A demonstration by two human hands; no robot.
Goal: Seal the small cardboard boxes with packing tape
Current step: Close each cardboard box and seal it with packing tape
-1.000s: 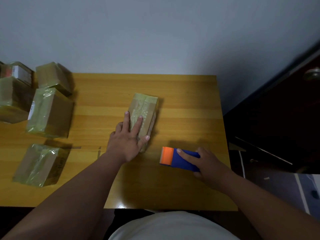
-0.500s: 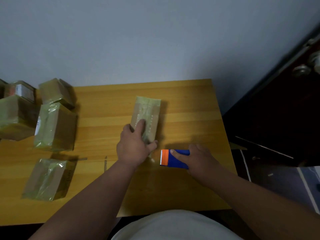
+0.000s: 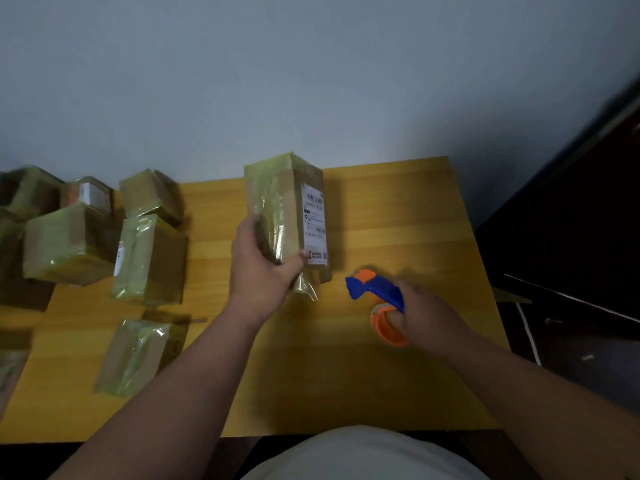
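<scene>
Box (image 3: 285, 216) tilted up in left hand (image 3: 263, 268); right hand (image 3: 426, 313) grips dispenser (image 3: 379, 294).

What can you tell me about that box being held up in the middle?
The held box is a tall, narrow brown cardboard carton, glossy with yellowish clear tape across its top and left face. A white printed shipping label covers its right face. The left hand grips its lower end, thumb near the label, tilting it up over the wooden table. A loose tape tail hangs below it.
</scene>
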